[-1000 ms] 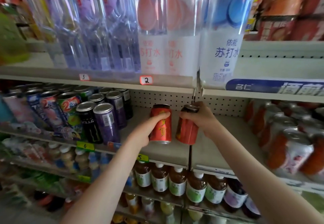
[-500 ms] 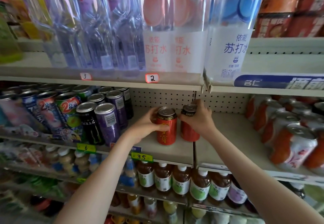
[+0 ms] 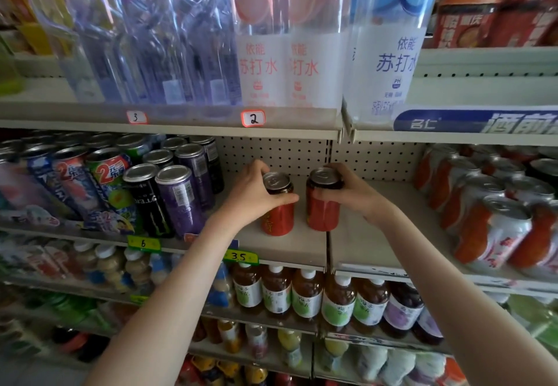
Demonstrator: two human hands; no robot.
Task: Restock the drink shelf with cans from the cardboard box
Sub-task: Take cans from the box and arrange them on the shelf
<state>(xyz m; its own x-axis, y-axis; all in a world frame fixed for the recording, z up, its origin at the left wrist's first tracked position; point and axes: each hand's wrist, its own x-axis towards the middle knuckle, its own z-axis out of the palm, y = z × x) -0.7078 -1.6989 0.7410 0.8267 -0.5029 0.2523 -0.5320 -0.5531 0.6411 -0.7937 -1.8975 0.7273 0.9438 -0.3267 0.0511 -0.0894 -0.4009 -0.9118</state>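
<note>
Two upright, side by side and slightly apart, on the beige metal shelf (image 3: 290,245): left red metal can (image 3: 277,216) gripped round its top by the curled left hand (image 3: 256,194), right red metal can (image 3: 322,213) gripped likewise by the right hand (image 3: 354,194). Tall purple can (image 3: 181,201) to the left, red-and-white cans (image 3: 495,228) well apart to the right.

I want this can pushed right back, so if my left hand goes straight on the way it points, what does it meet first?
Probably the perforated back panel. The shelf behind the left hand and its red can looks free, though depth is unclear.
</note>
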